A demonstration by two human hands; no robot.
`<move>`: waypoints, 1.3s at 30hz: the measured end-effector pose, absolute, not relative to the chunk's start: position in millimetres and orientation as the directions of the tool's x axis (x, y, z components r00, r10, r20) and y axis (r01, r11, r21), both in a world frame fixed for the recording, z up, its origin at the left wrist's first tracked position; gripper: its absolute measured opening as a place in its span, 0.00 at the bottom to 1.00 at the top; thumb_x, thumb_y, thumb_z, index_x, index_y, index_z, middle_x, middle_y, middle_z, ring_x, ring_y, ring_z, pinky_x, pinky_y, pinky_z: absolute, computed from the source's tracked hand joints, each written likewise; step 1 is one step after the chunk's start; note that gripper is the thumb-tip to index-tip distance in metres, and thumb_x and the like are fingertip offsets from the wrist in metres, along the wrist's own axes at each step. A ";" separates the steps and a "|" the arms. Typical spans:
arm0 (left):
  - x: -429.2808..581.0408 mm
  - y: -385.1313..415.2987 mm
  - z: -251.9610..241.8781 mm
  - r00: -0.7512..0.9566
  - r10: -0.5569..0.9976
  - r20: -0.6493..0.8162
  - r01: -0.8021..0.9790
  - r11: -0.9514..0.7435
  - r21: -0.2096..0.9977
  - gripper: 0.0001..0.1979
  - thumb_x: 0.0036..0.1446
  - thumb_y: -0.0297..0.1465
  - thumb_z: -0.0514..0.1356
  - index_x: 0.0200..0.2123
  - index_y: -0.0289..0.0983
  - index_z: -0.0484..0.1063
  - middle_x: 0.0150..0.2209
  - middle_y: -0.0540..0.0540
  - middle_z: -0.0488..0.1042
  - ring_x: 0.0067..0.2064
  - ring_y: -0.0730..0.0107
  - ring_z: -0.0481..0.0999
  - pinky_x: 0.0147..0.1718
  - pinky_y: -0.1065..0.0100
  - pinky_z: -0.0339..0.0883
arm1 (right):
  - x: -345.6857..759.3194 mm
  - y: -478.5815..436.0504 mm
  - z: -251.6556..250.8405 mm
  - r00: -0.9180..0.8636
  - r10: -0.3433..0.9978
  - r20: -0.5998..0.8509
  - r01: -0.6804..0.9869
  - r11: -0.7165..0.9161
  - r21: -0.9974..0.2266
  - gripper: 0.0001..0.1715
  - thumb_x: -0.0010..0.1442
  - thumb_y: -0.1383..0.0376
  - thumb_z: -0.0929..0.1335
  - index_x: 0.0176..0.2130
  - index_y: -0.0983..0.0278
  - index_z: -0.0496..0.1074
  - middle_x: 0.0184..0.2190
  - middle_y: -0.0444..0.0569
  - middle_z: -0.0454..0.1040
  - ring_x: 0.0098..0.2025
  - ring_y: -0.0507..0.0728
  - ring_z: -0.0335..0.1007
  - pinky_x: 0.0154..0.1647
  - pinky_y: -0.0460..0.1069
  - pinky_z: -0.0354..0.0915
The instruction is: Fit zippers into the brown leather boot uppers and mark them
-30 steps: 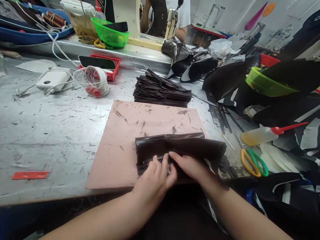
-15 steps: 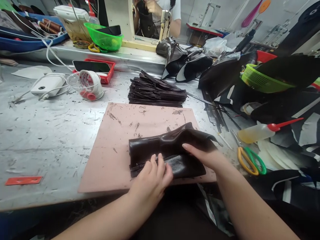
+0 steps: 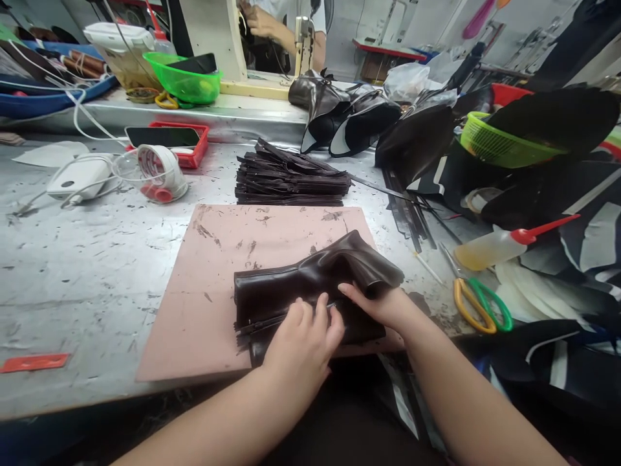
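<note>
A dark brown leather boot upper point(image 3: 272, 285) lies folded on a pink board, its right part bulging upward. Along its near side runs a dark zipper point(image 3: 257, 325), whose frayed end sticks out at the left. My left hand point(image 3: 303, 333) is bent over the zipper and the leather edge, fingers pressed down on them; its palm side is hidden. At the right, my right hand point(image 3: 383, 307) grips the upper with the thumb on top, the other fingers hidden beneath the leather. Behind the board sits a stack of dark zippers point(image 3: 291, 178).
The pink board point(image 3: 179, 310) lies at the table's front edge. On the right are scissors point(image 3: 473, 310), a glue bottle point(image 3: 495, 249) and leather pieces. A tape roll point(image 3: 162, 171), power bank point(image 3: 80, 175) and red basket point(image 3: 198, 152) stand left. A co-worker's arm point(image 3: 266, 26) shows behind.
The near flap has shifted, and the zipper's left end now stands apart from the leather. My left hand has slid slightly along the zipper. The whole view has shifted a little.
</note>
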State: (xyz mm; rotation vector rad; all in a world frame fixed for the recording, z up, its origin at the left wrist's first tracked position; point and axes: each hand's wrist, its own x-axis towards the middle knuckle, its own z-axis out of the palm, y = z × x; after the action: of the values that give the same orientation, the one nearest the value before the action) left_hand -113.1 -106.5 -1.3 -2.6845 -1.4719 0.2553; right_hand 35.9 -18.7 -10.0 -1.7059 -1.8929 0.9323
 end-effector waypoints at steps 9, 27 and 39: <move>-96.9 -97.9 -4.4 0.543 0.835 -0.089 0.824 -0.550 -0.134 0.32 0.49 0.45 0.59 0.51 0.28 0.62 0.55 0.24 0.61 0.55 0.38 0.64 0.43 0.55 0.63 | 52.0 -8.2 -5.0 -0.330 0.930 -0.161 0.502 0.029 -0.864 0.22 0.48 0.58 0.70 0.42 0.63 0.71 0.41 0.52 0.75 0.45 0.62 0.71 0.44 0.56 0.70; -86.1 -79.9 9.1 0.537 0.831 -0.144 0.824 -0.553 -0.124 0.31 0.47 0.49 0.59 0.47 0.31 0.67 0.59 0.30 0.57 0.45 0.49 0.70 0.39 0.58 0.61 | 58.5 28.1 -8.5 -0.390 0.893 -0.227 0.467 -0.021 -0.884 0.11 0.52 0.68 0.68 0.38 0.66 0.72 0.39 0.51 0.77 0.42 0.60 0.72 0.45 0.54 0.67; -75.2 -72.3 14.4 0.563 0.780 -0.273 0.791 -0.605 -0.096 0.36 0.47 0.51 0.58 0.49 0.26 0.64 0.59 0.21 0.53 0.57 0.38 0.60 0.46 0.54 0.58 | 77.8 69.5 18.0 -0.611 0.706 -0.359 0.608 0.128 -0.783 0.16 0.43 0.70 0.73 0.36 0.66 0.73 0.37 0.46 0.77 0.40 0.57 0.71 0.41 0.49 0.67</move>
State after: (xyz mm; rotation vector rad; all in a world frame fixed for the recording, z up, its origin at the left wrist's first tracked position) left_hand -75.2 -72.3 14.4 -2.8100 -1.4120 0.4618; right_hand 77.8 69.5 18.0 -1.3352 -2.2834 1.5040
